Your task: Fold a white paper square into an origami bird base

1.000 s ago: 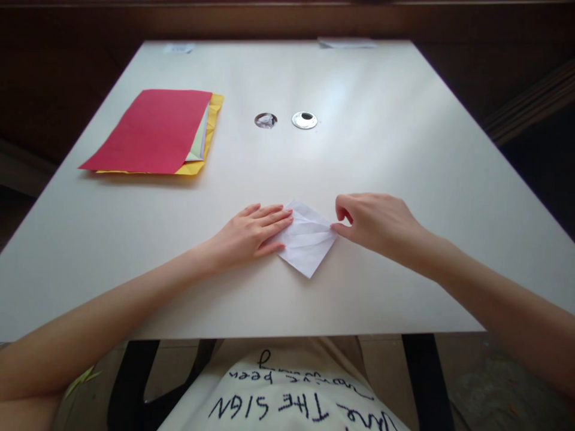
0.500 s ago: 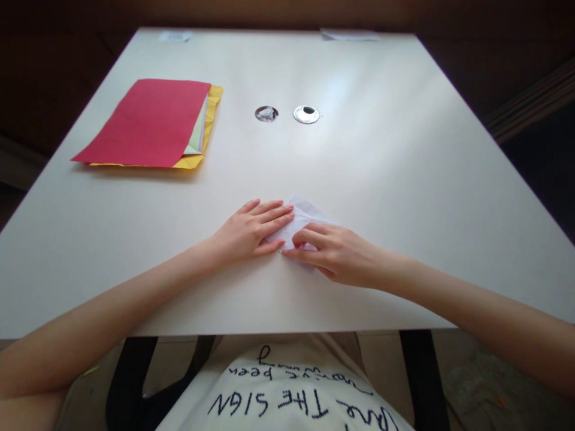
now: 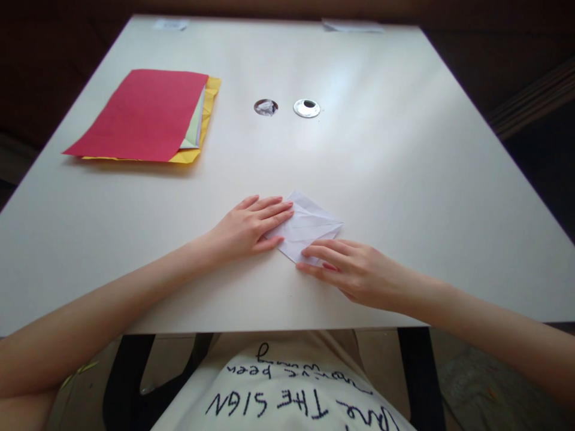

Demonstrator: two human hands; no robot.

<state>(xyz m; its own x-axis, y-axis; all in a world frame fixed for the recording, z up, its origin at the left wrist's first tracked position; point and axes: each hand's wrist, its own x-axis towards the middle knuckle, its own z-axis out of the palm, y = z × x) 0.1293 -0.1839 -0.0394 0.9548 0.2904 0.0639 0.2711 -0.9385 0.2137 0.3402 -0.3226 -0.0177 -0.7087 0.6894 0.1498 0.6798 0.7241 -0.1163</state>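
Observation:
A small white folded paper (image 3: 309,216) lies on the table in front of me, roughly diamond-shaped and marked with creases. My left hand (image 3: 258,224) rests flat on its left side, fingers stretched out and the thumb apart from them. At the lower right edge, my right hand (image 3: 345,266) has its fingers bent around the paper. Its thumb and index fingertips sit close together by the near corner, and part of that edge is hidden under the hand.
A stack topped by a red sheet (image 3: 144,114), with a yellow sheet (image 3: 209,108) beneath, lies at the left on the white table (image 3: 404,179). Farther back are an open round hole (image 3: 266,108) and a metal-rimmed one (image 3: 306,108). Papers (image 3: 353,26) lie along the far edge.
My right hand has shifted right and toward me, uncovering more of the folded paper. My left hand stays in place on it. The view has tilted slightly.

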